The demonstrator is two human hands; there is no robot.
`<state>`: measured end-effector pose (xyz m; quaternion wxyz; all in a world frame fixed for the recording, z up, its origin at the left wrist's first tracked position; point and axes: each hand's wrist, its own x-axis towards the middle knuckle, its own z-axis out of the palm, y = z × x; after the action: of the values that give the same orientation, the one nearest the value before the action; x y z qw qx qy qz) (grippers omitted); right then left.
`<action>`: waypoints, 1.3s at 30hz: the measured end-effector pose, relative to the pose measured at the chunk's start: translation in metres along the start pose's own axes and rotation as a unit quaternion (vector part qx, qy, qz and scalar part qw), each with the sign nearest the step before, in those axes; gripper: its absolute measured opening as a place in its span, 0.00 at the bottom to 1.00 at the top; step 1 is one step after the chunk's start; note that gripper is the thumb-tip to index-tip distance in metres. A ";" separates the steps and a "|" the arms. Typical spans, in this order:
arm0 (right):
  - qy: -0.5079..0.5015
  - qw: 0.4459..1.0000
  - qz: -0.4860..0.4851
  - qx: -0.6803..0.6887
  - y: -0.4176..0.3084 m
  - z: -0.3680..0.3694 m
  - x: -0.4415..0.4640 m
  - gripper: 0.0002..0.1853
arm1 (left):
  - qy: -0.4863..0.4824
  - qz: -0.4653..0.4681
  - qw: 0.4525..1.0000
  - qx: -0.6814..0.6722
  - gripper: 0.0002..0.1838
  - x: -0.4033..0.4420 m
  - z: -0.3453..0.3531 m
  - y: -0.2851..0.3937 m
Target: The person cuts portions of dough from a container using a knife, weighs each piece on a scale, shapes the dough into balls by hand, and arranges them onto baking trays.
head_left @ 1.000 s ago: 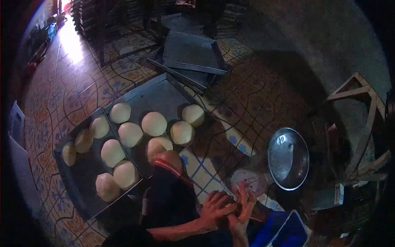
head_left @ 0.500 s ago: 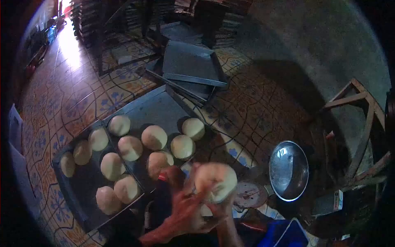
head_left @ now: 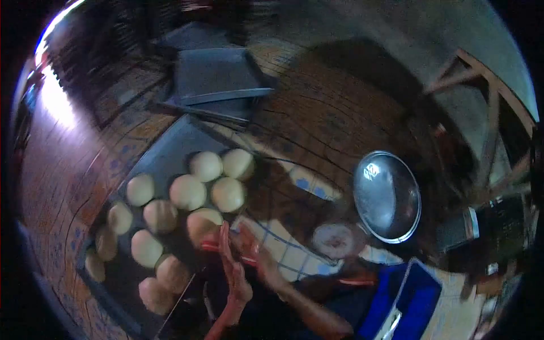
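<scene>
Round pale dough balls sit spaced out in two adjoining dark metal trays on the floor. Just right of the nearest balls, my left hand is raised with its fingers stretched out, nothing in it. My right hand is beside it, palm turned toward the left; it is blurred, but the fingers look extended and hold nothing. A small gap separates the hands. One ball lies at the far side of the group, beside another ball.
Empty metal trays are stacked at the back. An oval shiny metal basin is on the right, with a round whitish disc near it. A wooden frame stands far right; a blue item lies at lower right.
The dough ball that was in my hands has left them, and an additional ball sits in the tray. Both hands have moved left and come apart. The view has shifted.
</scene>
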<state>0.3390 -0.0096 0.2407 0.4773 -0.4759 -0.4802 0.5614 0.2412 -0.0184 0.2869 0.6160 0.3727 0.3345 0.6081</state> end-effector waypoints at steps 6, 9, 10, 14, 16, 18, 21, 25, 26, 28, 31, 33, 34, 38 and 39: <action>0.281 0.950 -0.120 -0.065 0.015 -0.052 -0.098 0.40 | -0.261 -0.135 0.956 -0.010 0.29 -0.076 0.084 -0.029; 0.371 0.903 -0.195 -0.097 0.004 -0.090 -0.154 0.37 | -0.372 -0.192 0.908 0.010 0.29 -0.123 0.099 -0.027; 0.397 0.887 -0.210 -0.107 0.005 -0.104 -0.173 0.35 | -0.400 -0.210 0.892 0.018 0.30 -0.127 0.105 -0.028; 0.587 0.793 -0.089 -0.138 0.018 -0.158 -0.273 0.23 | -0.475 -0.267 0.836 0.068 0.28 -0.157 0.097 -0.038; 0.652 0.712 -0.019 -0.259 0.007 -0.183 -0.341 0.17 | -0.486 -0.294 0.818 0.094 0.23 -0.167 0.088 -0.049; 0.713 0.653 0.074 -0.245 -0.005 -0.195 -0.407 0.13 | -0.413 -0.358 0.837 0.029 0.17 -0.176 0.085 -0.070; 0.744 0.592 0.170 -0.259 0.030 -0.202 -0.514 0.15 | -0.376 -0.343 0.861 0.022 0.18 -0.164 0.067 -0.116; 0.711 0.551 0.345 -0.269 0.063 -0.174 -0.581 0.17 | -0.434 -0.255 0.861 0.070 0.17 -0.162 0.138 -0.109; 0.692 0.550 0.385 -0.266 0.067 -0.169 -0.587 0.18 | -0.465 -0.252 0.841 0.110 0.16 -0.162 0.151 -0.109; 0.670 0.570 0.411 -0.238 0.067 -0.161 -0.582 0.18 | -0.520 -0.221 0.819 0.100 0.13 -0.167 0.167 -0.115; 0.657 0.574 0.425 -0.242 0.080 -0.161 -0.583 0.20 | -0.537 -0.196 0.808 0.144 0.10 -0.180 0.188 -0.112; 0.636 0.586 0.449 -0.226 0.079 -0.171 -0.583 0.21 | -0.538 -0.180 0.805 0.172 0.08 -0.190 0.198 -0.113; 0.626 0.590 0.460 -0.219 0.078 -0.174 -0.585 0.21 | -0.560 -0.169 0.792 0.174 0.07 -0.195 0.205 -0.113; 0.640 0.630 0.389 -0.206 0.065 -0.182 -0.610 0.18 | -0.651 -0.114 0.728 0.181 0.03 -0.227 0.249 -0.121; 0.667 0.608 0.403 -0.150 0.057 -0.189 -0.612 0.16 | -0.676 -0.099 0.706 0.186 0.03 -0.236 0.262 -0.124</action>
<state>0.5781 -0.6063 0.2146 0.3126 -0.9292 0.1347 0.1440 0.5214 -0.2657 0.3002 0.6525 0.7552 -0.0302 0.0544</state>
